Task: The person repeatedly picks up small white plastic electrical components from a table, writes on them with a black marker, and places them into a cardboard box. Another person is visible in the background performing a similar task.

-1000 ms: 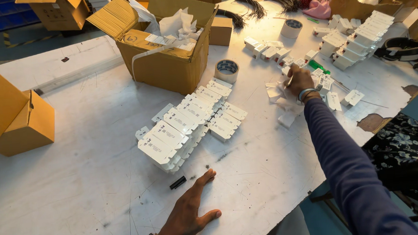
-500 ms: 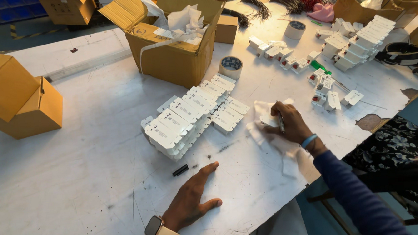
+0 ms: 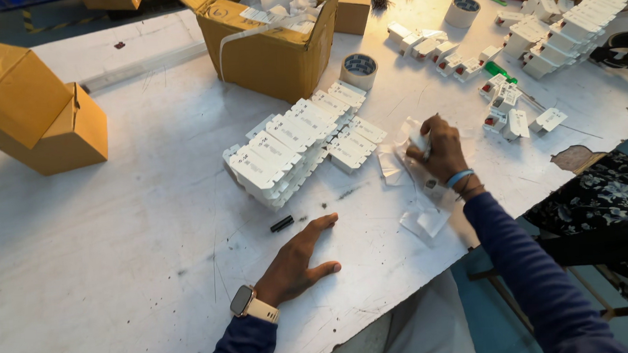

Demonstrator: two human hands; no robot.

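A crumpled bunch of small clear plastic bags (image 3: pixel 408 161) lies on the white table (image 3: pixel 119 280) just right of the stacked rows of flat white cartons (image 3: pixel 295 149), and the right hand (image 3: pixel 438 152) rests on it with fingers curled shut around a piece of the plastic. The left hand (image 3: pixel 297 263) lies flat on the table nearer the edge, fingers spread and holding nothing, with a small black cylinder (image 3: pixel 282 223) just beyond its fingertips. Behind the cartons stand a tape roll (image 3: pixel 358 70) and an open cardboard box (image 3: pixel 271 46).

White cartons (image 3: pixel 291 152), brown boxes (image 3: pixel 271 42)
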